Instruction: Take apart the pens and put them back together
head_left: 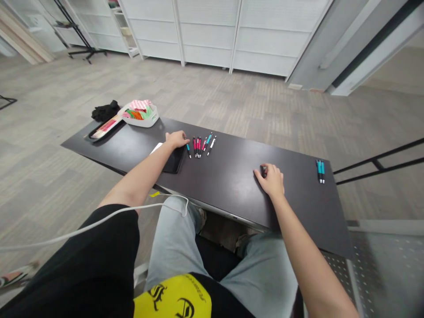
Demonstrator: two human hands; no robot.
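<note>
My left hand point(177, 139) reaches across the dark table, its fingers closed at the upper end of a blue pen point(188, 150) with a black grip. Just right of that pen lie several pens side by side: pink-red pens point(198, 146), another blue pen point(208, 140) and a white pen point(211, 145). Under my left forearm is a flat black tablet-like object point(174, 160), partly covered. My right hand point(272, 179) rests on the tabletop with thumb and fingers apart; a dark patch beside the thumb may be shadow. Two blue pens point(320, 171) lie near the right end.
On the table's left end stand a white basket point(153, 118) of colourful cloth-like items, a black tray point(99, 136) with pinkish contents and a black bundle point(105, 111). A white cable point(109, 216) crosses my left arm. White cabinets point(208, 35) line the far side.
</note>
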